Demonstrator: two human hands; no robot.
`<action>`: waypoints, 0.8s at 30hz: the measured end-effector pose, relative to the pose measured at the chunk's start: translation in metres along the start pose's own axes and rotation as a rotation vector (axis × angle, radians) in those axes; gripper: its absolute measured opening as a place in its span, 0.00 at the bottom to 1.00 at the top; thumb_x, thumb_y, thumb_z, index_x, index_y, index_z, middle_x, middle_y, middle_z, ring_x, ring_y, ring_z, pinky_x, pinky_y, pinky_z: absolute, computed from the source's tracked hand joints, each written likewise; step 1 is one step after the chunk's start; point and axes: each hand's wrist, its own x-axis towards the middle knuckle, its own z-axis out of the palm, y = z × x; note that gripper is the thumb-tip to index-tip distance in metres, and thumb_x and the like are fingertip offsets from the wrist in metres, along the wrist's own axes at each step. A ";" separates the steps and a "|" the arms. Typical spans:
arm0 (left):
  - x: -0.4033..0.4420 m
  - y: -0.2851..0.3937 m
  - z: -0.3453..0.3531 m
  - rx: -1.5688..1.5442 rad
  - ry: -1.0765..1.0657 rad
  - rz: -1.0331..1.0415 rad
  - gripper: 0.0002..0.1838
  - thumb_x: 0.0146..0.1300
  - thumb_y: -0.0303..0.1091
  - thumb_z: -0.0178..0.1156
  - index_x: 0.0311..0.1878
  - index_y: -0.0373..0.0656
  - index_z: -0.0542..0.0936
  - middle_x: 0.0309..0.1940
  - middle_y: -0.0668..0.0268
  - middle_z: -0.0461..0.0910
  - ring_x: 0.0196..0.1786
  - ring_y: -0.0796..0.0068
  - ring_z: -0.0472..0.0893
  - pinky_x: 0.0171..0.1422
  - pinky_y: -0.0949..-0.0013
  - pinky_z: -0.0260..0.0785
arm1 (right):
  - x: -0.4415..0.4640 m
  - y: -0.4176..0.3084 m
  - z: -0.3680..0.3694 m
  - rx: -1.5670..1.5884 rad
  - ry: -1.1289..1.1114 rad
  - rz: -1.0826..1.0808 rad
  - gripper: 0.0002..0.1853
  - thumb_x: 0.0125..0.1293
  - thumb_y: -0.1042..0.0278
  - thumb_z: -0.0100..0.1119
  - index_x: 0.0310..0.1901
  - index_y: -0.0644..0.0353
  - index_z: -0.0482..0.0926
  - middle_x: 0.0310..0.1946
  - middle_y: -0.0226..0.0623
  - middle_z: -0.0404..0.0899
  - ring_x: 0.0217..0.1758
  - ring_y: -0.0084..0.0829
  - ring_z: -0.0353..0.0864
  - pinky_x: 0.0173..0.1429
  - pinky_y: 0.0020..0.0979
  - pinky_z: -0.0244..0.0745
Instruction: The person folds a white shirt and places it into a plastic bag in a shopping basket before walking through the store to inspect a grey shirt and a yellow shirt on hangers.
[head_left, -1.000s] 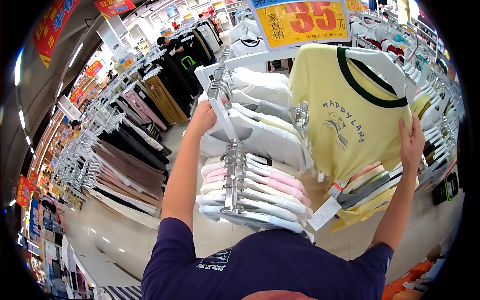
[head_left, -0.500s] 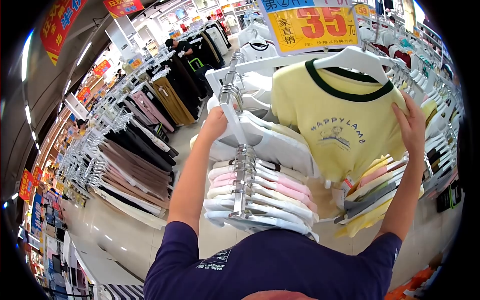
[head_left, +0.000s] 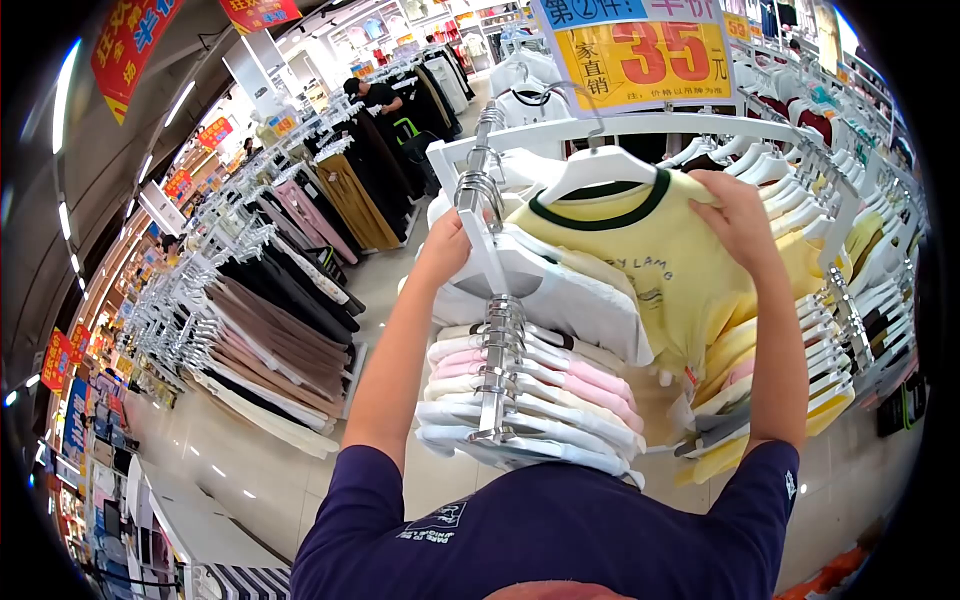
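A yellow shirt [head_left: 640, 260] with a dark green collar hangs on a white hanger [head_left: 600, 168] at the middle of the rack. My right hand [head_left: 735, 215] pinches the shirt's shoulder at its right side. At the left end of the white rack [head_left: 485, 240], my left hand [head_left: 447, 245] is closed beside the bar and the hangers; its fingertips are partly hidden behind them. Below hang folded-looking white, pink and cream shirts [head_left: 560, 385] on a stepped metal arm [head_left: 492, 400].
An orange price sign [head_left: 640, 60] stands above the rack. More yellow and grey shirts [head_left: 740, 390] hang at the right. Racks of trousers [head_left: 270, 330] line the left, and a person in black [head_left: 375, 95] stands farther back.
The yellow shirt has moved left and down toward the rack, and its hanger is now above the rack's middle. My right hand has shifted left and up along its shoulder.
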 end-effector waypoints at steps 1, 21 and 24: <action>0.001 -0.001 -0.002 -0.038 0.016 -0.008 0.10 0.77 0.38 0.59 0.50 0.42 0.81 0.40 0.75 0.79 0.42 0.83 0.76 0.48 0.75 0.69 | 0.004 -0.002 0.010 -0.036 -0.010 -0.036 0.18 0.64 0.70 0.68 0.54 0.63 0.82 0.47 0.48 0.86 0.50 0.51 0.85 0.54 0.42 0.80; -0.025 -0.014 -0.104 0.282 -0.104 -0.257 0.19 0.62 0.35 0.73 0.54 0.37 0.84 0.42 0.69 0.85 0.44 0.78 0.80 0.53 0.70 0.73 | 0.010 -0.005 0.199 0.461 -0.176 0.112 0.20 0.64 0.67 0.69 0.57 0.62 0.81 0.41 0.45 0.85 0.44 0.39 0.84 0.53 0.37 0.78; -0.033 -0.023 -0.116 0.336 -0.118 -0.292 0.20 0.61 0.34 0.73 0.54 0.37 0.83 0.45 0.70 0.85 0.45 0.79 0.81 0.55 0.71 0.74 | 0.011 -0.019 0.205 0.512 -0.273 0.108 0.22 0.63 0.66 0.69 0.59 0.59 0.82 0.44 0.48 0.87 0.47 0.46 0.85 0.56 0.39 0.78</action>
